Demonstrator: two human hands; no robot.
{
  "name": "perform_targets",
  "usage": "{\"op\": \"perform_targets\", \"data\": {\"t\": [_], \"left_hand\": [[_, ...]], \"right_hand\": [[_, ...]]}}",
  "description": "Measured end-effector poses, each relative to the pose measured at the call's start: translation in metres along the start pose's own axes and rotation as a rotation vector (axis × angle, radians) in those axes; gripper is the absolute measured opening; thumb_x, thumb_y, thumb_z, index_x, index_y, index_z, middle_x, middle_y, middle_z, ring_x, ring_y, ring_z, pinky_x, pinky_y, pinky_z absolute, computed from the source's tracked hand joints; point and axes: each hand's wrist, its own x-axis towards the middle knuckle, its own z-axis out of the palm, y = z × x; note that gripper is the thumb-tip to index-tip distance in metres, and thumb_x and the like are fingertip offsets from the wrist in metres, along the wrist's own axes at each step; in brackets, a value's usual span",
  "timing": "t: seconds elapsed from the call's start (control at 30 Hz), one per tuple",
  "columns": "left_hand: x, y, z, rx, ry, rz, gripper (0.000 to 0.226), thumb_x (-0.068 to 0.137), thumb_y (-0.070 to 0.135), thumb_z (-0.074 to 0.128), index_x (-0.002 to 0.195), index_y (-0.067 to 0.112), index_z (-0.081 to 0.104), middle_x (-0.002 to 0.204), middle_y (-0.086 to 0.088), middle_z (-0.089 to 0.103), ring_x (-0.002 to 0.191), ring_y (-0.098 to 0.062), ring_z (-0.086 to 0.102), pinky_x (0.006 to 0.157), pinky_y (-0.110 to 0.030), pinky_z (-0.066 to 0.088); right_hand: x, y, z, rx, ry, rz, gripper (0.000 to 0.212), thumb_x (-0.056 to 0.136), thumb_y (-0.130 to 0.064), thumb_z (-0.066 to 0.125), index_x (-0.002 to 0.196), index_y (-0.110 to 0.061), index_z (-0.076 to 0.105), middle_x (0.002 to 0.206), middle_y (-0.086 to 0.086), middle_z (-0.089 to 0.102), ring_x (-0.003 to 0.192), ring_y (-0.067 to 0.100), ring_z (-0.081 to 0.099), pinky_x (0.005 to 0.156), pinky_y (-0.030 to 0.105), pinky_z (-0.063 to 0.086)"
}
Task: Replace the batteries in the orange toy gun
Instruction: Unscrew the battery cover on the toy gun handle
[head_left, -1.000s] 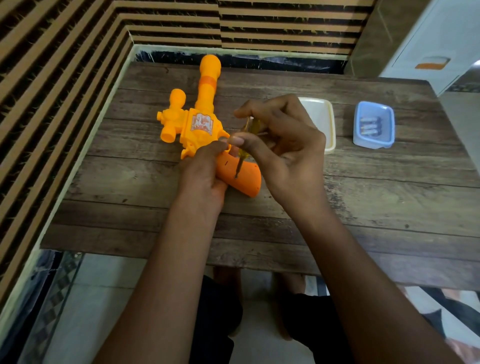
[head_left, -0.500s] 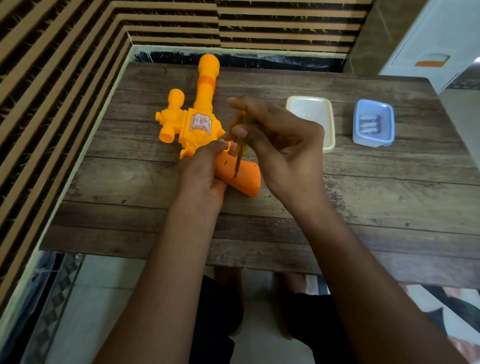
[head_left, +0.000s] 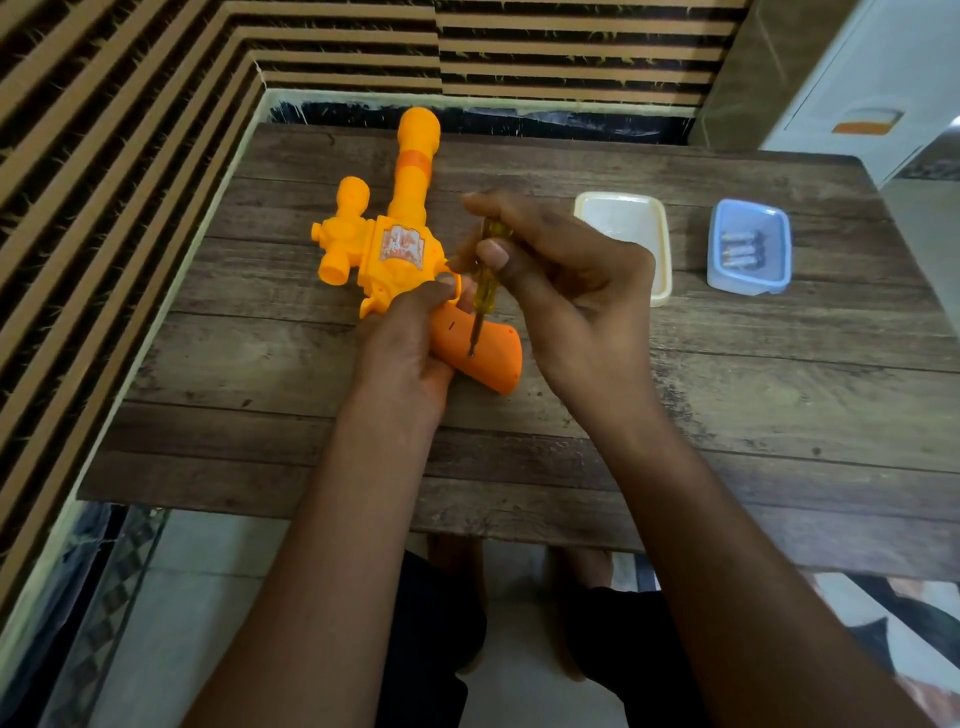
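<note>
Orange toy gun (head_left: 400, 254) is lying on the wooden table (head_left: 779, 389), left of centre, barrel pointing far. Your left hand (head_left: 410, 343) is gripping its handle, fingers curled round it. Your right hand (head_left: 571, 291) is pinching a yellow-handled screwdriver (head_left: 485, 291), tip touching the handle. Farther right, a white tray (head_left: 618, 218) and a blue tub (head_left: 748, 206) holding batteries (head_left: 740, 249) are sitting apart.

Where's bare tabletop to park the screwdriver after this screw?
Biggest bare patch: table near right, bordered by the right forearm, the blue tray and the front edge. Another near left, between left forearm and wall-side edge. Narrow gap between white tray and blue tray. Crowded: centre, where left hand, right hand, toy gun and screwdriver meet.
</note>
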Motion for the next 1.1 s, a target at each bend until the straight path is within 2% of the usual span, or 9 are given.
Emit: {"op": "perform_targets", "data": {"t": [0.07,0.17,0.33,0.43,0.5,0.63,0.8,0.97,1.1], "left_hand": [[0.0021,0.0004,-0.0023,0.003,-0.022,0.006,0.034,0.087,0.004,0.073,0.12,0.013,0.071,0.116,-0.017,0.077,0.112,-0.034,0.074,0.101,-0.059,0.056],[0.0061,-0.0008,-0.0059,0.027,-0.055,0.012,0.055,0.079,0.014,0.081,0.133,0.012,0.067,0.123,-0.018,0.075,0.116,-0.035,0.072,0.102,-0.062,0.054],[0.0018,-0.0006,-0.003,0.005,-0.006,0.006,0.036,0.087,0.005,0.073,0.123,0.015,0.07,0.114,-0.016,0.078,0.109,-0.034,0.075,0.1,-0.061,0.056],[0.0051,-0.0016,-0.0016,0.0,-0.012,0.003,0.035,0.09,0.002,0.071,0.122,0.013,0.07,0.111,-0.016,0.079,0.108,-0.036,0.075,0.1,-0.061,0.056],[0.006,-0.0019,-0.0021,0.002,-0.021,0.008,0.041,0.089,0.001,0.071,0.129,0.012,0.068,0.113,-0.016,0.078,0.108,-0.034,0.075,0.1,-0.06,0.056],[0.0098,-0.0038,-0.0067,0.005,-0.078,0.012,0.048,0.084,0.007,0.074,0.132,0.009,0.066,0.121,-0.017,0.076,0.114,-0.033,0.073,0.105,-0.061,0.052],[0.0058,-0.0026,-0.0039,0.007,-0.031,0.009,0.034,0.089,0.002,0.069,0.121,0.013,0.072,0.113,-0.015,0.079,0.11,-0.032,0.075,0.102,-0.058,0.055],[0.0087,-0.0035,-0.008,0.026,-0.094,0.035,0.056,0.081,0.016,0.081,0.134,0.012,0.066,0.126,-0.019,0.073,0.12,-0.038,0.07,0.104,-0.065,0.051],[0.0051,-0.0018,-0.0043,0.01,-0.029,0.02,0.036,0.088,0.004,0.071,0.123,0.013,0.07,0.114,-0.016,0.078,0.111,-0.034,0.074,0.102,-0.059,0.055]], "right_hand": [[-0.0008,-0.0023,0.0008,0.016,-0.005,0.014,0.022,0.098,-0.003,0.067,0.118,0.004,0.073,0.101,0.016,0.074,0.095,0.034,0.073,0.08,0.055,0.058],[0.0014,-0.0061,0.003,-0.046,-0.008,-0.016,0.017,0.092,-0.008,0.075,0.109,-0.006,0.076,0.098,0.014,0.068,0.09,0.021,0.068,0.074,0.038,0.056],[0.004,-0.0026,-0.0015,-0.062,-0.009,-0.013,0.02,0.094,-0.003,0.072,0.114,0.0,0.075,0.096,0.013,0.068,0.091,0.017,0.066,0.075,0.034,0.053],[0.0026,-0.0008,-0.0059,-0.014,-0.034,-0.018,0.024,0.098,0.004,0.062,0.121,0.007,0.071,0.107,0.014,0.072,0.103,0.029,0.072,0.088,0.045,0.058],[0.002,-0.0016,-0.0061,-0.006,-0.038,-0.015,0.023,0.099,0.003,0.062,0.12,0.005,0.072,0.108,0.015,0.071,0.1,0.029,0.072,0.085,0.05,0.058],[0.0016,-0.0021,-0.002,-0.115,0.004,-0.026,0.021,0.092,-0.002,0.076,0.112,0.0,0.077,0.096,0.017,0.064,0.08,0.01,0.058,0.066,0.024,0.046],[0.0008,0.0006,-0.0008,-0.006,-0.019,-0.027,0.027,0.097,0.002,0.067,0.123,0.003,0.072,0.1,0.017,0.07,0.093,0.037,0.072,0.077,0.056,0.057],[0.0003,-0.0021,0.0008,-0.083,-0.002,-0.041,0.022,0.092,-0.004,0.076,0.114,0.0,0.077,0.102,0.014,0.069,0.094,0.023,0.069,0.074,0.044,0.057],[0.0004,-0.001,0.0011,-0.077,0.019,-0.052,0.022,0.092,0.006,0.072,0.114,0.003,0.076,0.099,0.015,0.068,0.094,0.019,0.067,0.078,0.036,0.056]]}}
